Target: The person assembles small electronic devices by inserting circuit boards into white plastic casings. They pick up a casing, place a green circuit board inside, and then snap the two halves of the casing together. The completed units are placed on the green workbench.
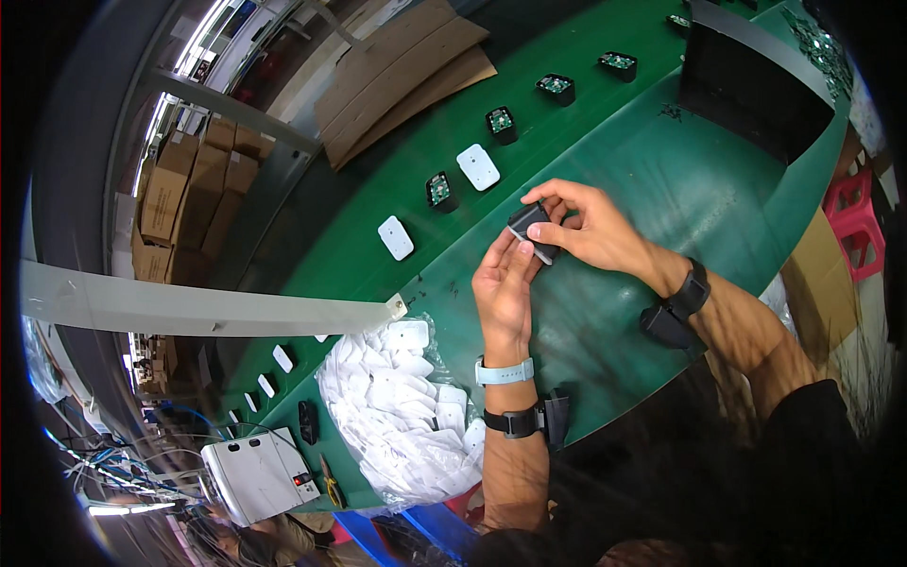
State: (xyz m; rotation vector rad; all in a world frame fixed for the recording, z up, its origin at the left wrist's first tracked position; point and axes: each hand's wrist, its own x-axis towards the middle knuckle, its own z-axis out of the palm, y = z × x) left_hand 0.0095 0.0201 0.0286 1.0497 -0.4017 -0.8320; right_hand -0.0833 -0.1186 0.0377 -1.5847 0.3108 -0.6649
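Note:
Above the green table, my left hand [504, 288] and my right hand [600, 230] are both closed around a small black box-shaped housing [531, 221]. A thin white plate [542, 254] shows along its lower side, against my left fingers. My right thumb presses on the black side, and my fingers hide the housing's far end. Beyond my hands, on the green belt, stands a black housing with a green circuit board [439, 192] showing in its top. White rounded covers [478, 167] lie flat among the several housings in that row.
A clear plastic bag full of white covers [397, 416] lies left of my left forearm. A pale metal bar [208, 300] reaches in above it. Yellow-handled pliers [333, 489] and a white machine box [263, 475] are at lower left. A black panel [751, 85] stands upper right.

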